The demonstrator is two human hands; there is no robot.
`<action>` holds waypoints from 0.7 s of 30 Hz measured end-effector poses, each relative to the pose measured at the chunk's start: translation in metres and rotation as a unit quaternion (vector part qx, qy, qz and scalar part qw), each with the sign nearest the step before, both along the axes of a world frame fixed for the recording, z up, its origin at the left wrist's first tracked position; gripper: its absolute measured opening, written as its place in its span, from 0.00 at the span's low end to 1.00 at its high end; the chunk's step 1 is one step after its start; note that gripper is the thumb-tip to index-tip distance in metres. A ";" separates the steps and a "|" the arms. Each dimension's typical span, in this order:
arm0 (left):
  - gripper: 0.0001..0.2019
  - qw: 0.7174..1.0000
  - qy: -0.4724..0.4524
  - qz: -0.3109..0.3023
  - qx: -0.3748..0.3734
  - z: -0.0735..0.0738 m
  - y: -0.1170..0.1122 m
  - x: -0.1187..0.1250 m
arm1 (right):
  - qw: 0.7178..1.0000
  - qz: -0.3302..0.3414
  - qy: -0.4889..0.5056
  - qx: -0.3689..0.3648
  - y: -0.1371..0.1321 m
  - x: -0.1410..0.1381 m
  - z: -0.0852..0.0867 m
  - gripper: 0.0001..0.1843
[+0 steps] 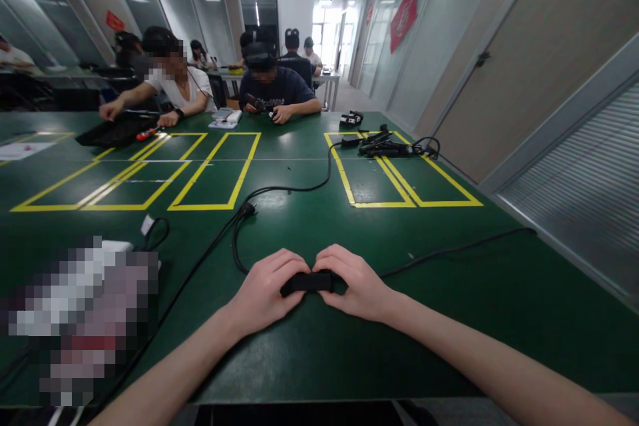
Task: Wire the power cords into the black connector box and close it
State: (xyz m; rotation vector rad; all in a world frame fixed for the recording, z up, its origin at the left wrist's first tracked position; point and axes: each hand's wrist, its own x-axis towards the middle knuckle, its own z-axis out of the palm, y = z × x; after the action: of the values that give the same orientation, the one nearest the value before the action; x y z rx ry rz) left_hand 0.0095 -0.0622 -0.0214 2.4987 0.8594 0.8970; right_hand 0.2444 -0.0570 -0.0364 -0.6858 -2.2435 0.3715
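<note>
A black power adapter [312, 281] lies across the middle of the view, close above the green table [279, 359]. My left hand [274, 286] is closed around its left end, and my right hand [352, 283] grips the right end. The fingertips of both hands nearly meet over the top. From the left end a black cord [234, 246] loops up to a plug [247, 210] on the table. Another black cable [459, 249] runs from behind my right hand toward the table's right edge. Whether the adapter touches the table I cannot tell.
A pixelated pile of things [94, 319] sits at left. A long cable [284, 188] crosses toward a heap of black cables [384, 144]. Yellow tape frames [213, 206] mark the table. Across it, two people work, one by a black tray [107, 133].
</note>
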 end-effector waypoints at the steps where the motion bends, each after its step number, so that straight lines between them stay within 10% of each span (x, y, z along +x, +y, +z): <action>1: 0.09 1.000 -0.004 -0.002 0.000 0.000 0.000 0.000 | 1.000 0.001 0.004 -0.003 0.000 0.000 0.000 0.16; 21: 0.08 0.999 -0.025 0.027 0.001 0.003 -0.001 -0.003 | 1.000 -0.007 0.016 0.021 0.001 0.003 0.005 0.11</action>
State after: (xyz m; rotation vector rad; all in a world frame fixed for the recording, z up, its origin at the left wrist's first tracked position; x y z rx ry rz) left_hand 0.0068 -0.0634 -0.0188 2.4538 0.9139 0.9750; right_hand 0.2471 -0.0562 -0.0318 -0.6685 -2.2086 0.3256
